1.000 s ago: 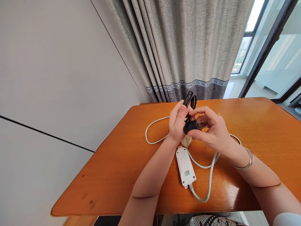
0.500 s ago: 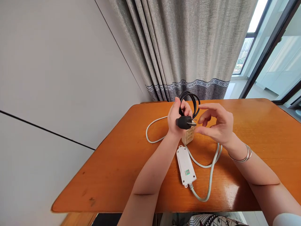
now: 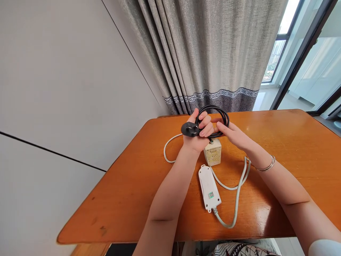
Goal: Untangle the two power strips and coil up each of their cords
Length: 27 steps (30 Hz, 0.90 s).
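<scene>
My left hand (image 3: pixel 196 141) is wrapped round a coiled black power cord (image 3: pixel 226 115), its fingers curled over the loops. The cord's black plug (image 3: pixel 189 129) sticks out to the left beside the palm, its prongs facing me. At the coil's right side my right hand (image 3: pixel 237 137) pinches the loops, thumb in front and the other fingers mostly hidden behind. Just below the hands stands a cream cube-shaped socket block (image 3: pixel 213 153). The black cord reaches down near its top; whether they join is hard to tell.
A white power strip (image 3: pixel 210 188) lies face down on the orange-brown wooden table (image 3: pixel 128 188), nearest me. Its white cable (image 3: pixel 237 206) curves to the right, and more white cable loops at left. A grey curtain (image 3: pixel 213 53) hangs behind the table; a pale wall stands left.
My right hand has moved from an open curve beside the plug onto the coil. The left hand has shifted left and turned, swinging the plug leftward and uncovering more of the socket block.
</scene>
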Each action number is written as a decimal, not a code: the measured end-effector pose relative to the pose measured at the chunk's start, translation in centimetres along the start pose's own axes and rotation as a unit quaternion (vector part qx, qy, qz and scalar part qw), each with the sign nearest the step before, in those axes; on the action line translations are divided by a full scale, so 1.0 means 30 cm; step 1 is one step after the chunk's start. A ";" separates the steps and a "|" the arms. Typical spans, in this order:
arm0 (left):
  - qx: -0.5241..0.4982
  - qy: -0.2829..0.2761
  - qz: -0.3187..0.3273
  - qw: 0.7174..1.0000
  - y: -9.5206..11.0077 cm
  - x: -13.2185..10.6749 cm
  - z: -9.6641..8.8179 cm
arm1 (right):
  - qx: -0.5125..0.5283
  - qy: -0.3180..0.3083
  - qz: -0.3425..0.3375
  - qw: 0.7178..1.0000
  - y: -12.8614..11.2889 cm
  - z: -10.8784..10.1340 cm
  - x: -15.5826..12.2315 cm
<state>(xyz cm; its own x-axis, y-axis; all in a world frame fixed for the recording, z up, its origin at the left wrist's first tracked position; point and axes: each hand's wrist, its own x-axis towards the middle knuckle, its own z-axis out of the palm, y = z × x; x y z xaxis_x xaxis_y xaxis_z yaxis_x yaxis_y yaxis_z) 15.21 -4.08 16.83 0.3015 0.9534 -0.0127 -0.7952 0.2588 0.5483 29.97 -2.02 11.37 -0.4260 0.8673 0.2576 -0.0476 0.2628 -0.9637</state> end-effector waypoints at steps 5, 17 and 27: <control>-0.036 0.012 0.053 0.998 0.022 0.028 -0.037 | -0.083 -0.193 -0.002 0.978 0.015 -0.004 -0.010; -0.009 0.062 0.249 0.966 0.112 0.019 -0.075 | -0.274 -0.199 0.068 0.939 0.048 0.002 0.004; -0.014 0.096 0.198 0.975 0.149 0.058 -0.110 | -0.600 0.029 -0.103 0.793 -0.123 -0.054 -0.079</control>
<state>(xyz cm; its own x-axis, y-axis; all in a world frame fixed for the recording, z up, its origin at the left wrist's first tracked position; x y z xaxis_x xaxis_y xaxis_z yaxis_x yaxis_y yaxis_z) 10.45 -0.75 16.50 -0.1336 0.9903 0.0369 -0.8442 -0.1332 0.5191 32.61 -4.35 14.44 -0.4759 0.7632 0.4371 0.7981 0.5836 -0.1501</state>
